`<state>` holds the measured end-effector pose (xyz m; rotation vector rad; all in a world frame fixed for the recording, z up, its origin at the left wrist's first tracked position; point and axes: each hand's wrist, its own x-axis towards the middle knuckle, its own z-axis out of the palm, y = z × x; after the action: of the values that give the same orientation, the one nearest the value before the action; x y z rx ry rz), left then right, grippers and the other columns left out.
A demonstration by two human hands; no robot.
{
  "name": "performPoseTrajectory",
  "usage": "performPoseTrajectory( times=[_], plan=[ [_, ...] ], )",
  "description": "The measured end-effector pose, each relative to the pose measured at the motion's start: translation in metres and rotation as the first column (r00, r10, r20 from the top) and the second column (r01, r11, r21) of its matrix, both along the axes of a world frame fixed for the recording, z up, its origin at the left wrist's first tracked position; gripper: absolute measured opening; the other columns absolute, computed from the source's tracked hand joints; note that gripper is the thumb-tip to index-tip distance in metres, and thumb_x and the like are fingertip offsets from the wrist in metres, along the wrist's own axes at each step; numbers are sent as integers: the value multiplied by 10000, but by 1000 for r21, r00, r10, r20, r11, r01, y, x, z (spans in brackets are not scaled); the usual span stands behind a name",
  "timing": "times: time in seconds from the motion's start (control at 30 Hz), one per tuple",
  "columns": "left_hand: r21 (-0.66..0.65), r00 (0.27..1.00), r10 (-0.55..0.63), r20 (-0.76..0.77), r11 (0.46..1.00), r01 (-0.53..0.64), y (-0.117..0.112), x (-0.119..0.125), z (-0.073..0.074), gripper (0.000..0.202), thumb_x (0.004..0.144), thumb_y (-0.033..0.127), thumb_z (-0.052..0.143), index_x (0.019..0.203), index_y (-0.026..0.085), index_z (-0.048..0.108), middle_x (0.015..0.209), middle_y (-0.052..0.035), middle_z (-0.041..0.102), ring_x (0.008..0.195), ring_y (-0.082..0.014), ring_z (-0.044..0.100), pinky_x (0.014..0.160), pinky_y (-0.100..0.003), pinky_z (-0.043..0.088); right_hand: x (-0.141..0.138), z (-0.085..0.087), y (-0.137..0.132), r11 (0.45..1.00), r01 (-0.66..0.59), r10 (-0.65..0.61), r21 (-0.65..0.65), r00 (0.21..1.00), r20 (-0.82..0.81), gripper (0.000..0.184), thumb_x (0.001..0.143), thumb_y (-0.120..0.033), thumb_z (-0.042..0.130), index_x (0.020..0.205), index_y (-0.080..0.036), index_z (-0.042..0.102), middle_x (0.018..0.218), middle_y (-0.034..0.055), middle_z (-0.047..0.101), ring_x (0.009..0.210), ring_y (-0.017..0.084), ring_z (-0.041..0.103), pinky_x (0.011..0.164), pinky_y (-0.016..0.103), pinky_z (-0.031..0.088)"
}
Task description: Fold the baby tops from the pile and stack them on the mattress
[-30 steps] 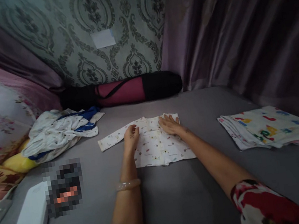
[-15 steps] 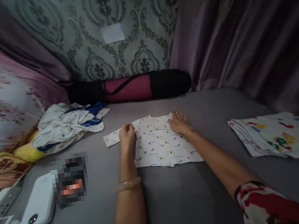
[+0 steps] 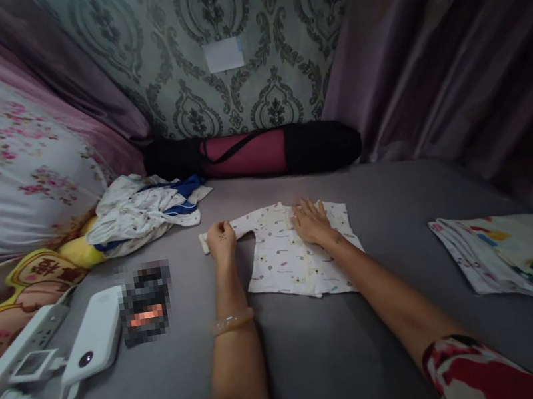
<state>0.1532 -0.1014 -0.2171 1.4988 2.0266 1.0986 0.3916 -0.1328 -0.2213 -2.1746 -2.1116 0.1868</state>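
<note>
A small white printed baby shirt (image 3: 291, 259) lies flat on the grey bed sheet (image 3: 321, 352) in front of me. My left hand (image 3: 221, 239) is closed on the end of the shirt's left sleeve, which stretches out to the left. My right hand (image 3: 309, 222) lies flat and open on the shirt's upper chest, fingers spread and pointing away from me. A pale bangle (image 3: 229, 322) sits on my left wrist.
A folded pile of white cloths with coloured letters (image 3: 518, 254) lies at the right. Crumpled white and blue clothes (image 3: 146, 208) lie at the left by floral pillows (image 3: 4, 173). A white power bank (image 3: 93, 335) and power strip (image 3: 21, 346) are front left. A pink-black roll (image 3: 259, 153) rests against the wall.
My left hand slid left from the shirt's chest out to the sleeve end and closed on it. My right hand stayed flat on the shirt. The camera turned left.
</note>
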Motion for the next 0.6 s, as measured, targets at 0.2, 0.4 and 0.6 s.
performPoseTrajectory(
  times=[0.2,0.4,0.6],
  plan=[
    [-50,939,260,-226,959,-278,-10,-25,8,333,871,286,462,1088,104,638,1109,-207,650,1134,-329,552,981,-440,386,-22,-14,3,997,-77,78,18,997,-31,651,983,-399,211,1504,-8,215,1578,146,202,1462,239,116,1182,398,60],
    [-221,907,330,-262,894,-389,-13,-31,9,373,855,374,506,1067,93,630,1245,-256,554,1204,-400,473,925,-472,416,-20,-7,6,996,-68,64,-55,996,-66,666,984,-429,210,1501,-9,225,1575,162,203,1458,259,139,1178,419,85],
    [-244,912,282,-300,901,-358,-5,-27,4,361,809,362,579,1057,104,620,1206,-238,607,1208,-387,487,971,-473,369,-41,8,20,995,-89,93,50,992,-83,560,982,-319,264,1443,-21,370,1531,175,320,1434,272,218,1165,406,134]
  ],
)
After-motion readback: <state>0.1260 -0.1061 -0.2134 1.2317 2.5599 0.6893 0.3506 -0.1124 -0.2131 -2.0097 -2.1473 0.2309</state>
